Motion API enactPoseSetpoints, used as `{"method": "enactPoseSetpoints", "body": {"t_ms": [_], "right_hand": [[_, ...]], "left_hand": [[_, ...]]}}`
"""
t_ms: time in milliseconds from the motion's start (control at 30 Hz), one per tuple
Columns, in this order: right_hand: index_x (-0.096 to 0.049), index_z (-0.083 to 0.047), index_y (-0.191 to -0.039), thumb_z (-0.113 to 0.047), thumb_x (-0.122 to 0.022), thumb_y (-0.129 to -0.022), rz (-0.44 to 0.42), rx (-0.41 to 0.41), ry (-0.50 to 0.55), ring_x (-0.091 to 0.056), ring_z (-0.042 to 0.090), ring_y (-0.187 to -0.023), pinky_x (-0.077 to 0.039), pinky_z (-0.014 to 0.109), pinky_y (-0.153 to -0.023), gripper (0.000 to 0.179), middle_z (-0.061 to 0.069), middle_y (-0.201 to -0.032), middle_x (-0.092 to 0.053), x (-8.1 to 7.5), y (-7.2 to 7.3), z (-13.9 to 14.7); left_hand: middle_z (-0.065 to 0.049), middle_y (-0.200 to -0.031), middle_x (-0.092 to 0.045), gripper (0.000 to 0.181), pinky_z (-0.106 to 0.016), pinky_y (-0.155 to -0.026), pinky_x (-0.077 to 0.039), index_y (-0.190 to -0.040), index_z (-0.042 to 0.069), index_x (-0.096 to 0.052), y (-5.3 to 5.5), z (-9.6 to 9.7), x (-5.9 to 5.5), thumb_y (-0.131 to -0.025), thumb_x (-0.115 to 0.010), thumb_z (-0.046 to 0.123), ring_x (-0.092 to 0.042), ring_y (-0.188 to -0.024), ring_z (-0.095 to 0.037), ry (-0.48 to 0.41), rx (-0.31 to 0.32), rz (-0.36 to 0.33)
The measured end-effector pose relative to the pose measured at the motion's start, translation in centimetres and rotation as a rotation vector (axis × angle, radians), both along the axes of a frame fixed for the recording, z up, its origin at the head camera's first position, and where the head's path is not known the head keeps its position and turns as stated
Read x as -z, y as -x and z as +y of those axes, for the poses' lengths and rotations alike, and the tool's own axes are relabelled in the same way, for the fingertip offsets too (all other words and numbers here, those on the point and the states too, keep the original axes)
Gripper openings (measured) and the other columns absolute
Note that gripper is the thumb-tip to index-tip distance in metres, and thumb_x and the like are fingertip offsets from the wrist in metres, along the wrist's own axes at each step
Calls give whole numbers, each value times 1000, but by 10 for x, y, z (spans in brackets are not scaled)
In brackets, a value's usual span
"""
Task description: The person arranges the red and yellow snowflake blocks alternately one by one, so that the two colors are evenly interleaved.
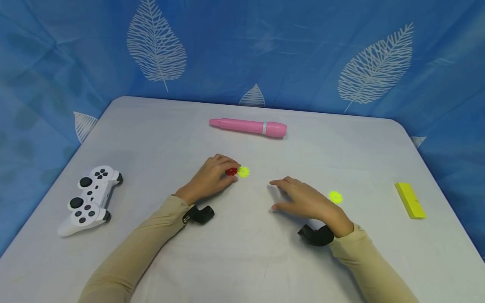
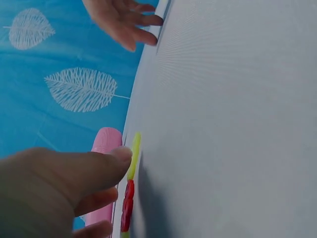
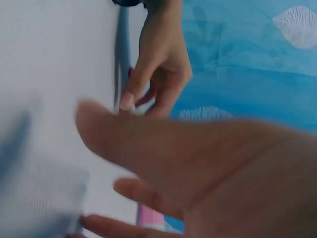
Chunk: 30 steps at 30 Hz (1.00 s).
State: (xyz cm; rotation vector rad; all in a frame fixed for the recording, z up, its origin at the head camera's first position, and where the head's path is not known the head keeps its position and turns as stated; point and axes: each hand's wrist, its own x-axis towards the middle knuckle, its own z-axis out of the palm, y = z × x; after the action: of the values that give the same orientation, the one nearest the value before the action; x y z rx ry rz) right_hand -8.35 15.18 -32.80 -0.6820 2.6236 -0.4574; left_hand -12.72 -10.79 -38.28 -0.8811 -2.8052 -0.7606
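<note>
Loosely curved, left fingers [image 1: 227,161] pinch a notched red disc [image 1: 231,171]; right fingers [image 1: 281,183] part, empty.

The head view looks forward and down; close wrist views, rolled sideways, share the blue backdrop [image 2: 74,54].

Left hand [image 2: 54,181] at yellow piece [image 2: 134,161], red piece [image 2: 127,206] touching it (pink cylinder [image 2: 105,141] behind); right hand [image 2: 121,22] up top.
</note>
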Motion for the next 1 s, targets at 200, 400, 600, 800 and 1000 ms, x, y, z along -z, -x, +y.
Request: {"method": "enactPoseSetpoints", "body": {"t_ms": [200, 400, 600, 800, 1000], "right_hand": [[-43, -10, -134, -34, -66, -81, -46, -49, 17, -49, 26, -116, -40, 46, -95, 63, 11, -126, -51, -4, -7, 21], [-42, -9, -134, -33, -65, -81, -56, -42, 28, -48, 27, -117, -40, 45, -96, 63, 12, -127, -51, -5, -13, 33], [-43, -9, -133, -35, -66, -81, -39, -36, 26, -48, 27, -116, -41, 45, -95, 63, 12, -126, -51, -6, -19, 45], [-42, -10, -134, -40, -66, -79, -112, 10, 6, -48, 27, -116, -41, 48, -95, 68, 12, -128, -48, -11, -24, 61], [-42, -11, -134, -47, -64, -78, -109, 32, 13, -47, 27, -118, -39, 48, -95, 71, 12, -130, -48, -13, -28, 76]], "left_hand": [[-3, -116, -62, 34, -40, -89, -41, -115, 14, -63, 3, 8, -2, -83, -65, 26, -51, -108, -21, 7, 20, -17], [-3, -112, -64, 30, -39, -85, -41, -110, 13, -66, 6, 16, -3, -82, -66, 24, -52, -106, -21, 23, 50, -1], [-3, -110, -65, 25, -40, -86, -41, -107, 14, -67, 5, 19, -3, -83, -66, 20, -53, -105, -22, 43, 45, -23], [-2, -108, -66, 23, -41, -87, -40, -106, 15, -67, 5, 18, -3, -84, -65, 18, -54, -104, -21, 46, 42, -24], [-2, -106, -66, 22, -41, -87, -40, -105, 16, -68, 6, 17, -3, -84, -65, 18, -55, -102, -21, 48, 38, -14]]}}
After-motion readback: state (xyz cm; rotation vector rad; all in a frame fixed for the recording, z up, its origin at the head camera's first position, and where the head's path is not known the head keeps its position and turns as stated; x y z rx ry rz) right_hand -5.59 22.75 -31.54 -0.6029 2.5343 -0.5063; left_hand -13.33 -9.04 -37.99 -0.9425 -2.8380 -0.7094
